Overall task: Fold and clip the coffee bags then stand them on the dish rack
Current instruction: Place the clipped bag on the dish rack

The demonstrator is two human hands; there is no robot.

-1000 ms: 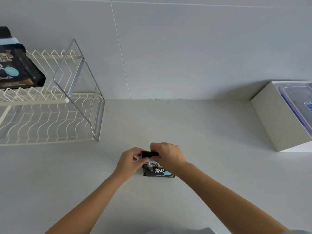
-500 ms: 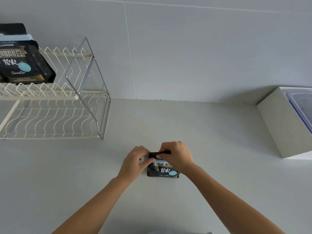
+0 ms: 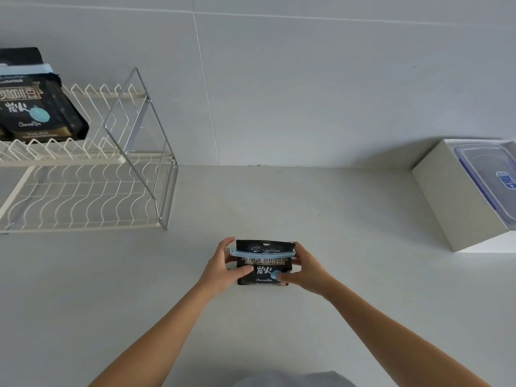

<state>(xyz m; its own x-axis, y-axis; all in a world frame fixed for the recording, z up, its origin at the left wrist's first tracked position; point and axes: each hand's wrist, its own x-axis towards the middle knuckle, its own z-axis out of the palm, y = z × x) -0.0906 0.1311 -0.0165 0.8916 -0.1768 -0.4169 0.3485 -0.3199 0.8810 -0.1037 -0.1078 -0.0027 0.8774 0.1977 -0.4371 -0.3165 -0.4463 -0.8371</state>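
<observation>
A small black coffee bag with white and gold lettering stands upright on the white counter, in the middle of the view. A pale blue clip runs across its folded top. My left hand grips the bag's left side with the thumb on its front. My right hand grips the right side, thumb near the blue dot on the label. Another clipped black coffee bag stands on the upper tier of the white wire dish rack at the far left.
A white box holding a clear plastic container with a blue-edged lid sits at the right against the wall. The tiled wall runs behind the counter. Part of my grey clothing shows at the bottom edge.
My hands were bunched over the bag's top a second ago. Now they have moved to its two sides, and the blue clip shows across the folded top with the bag upright.
</observation>
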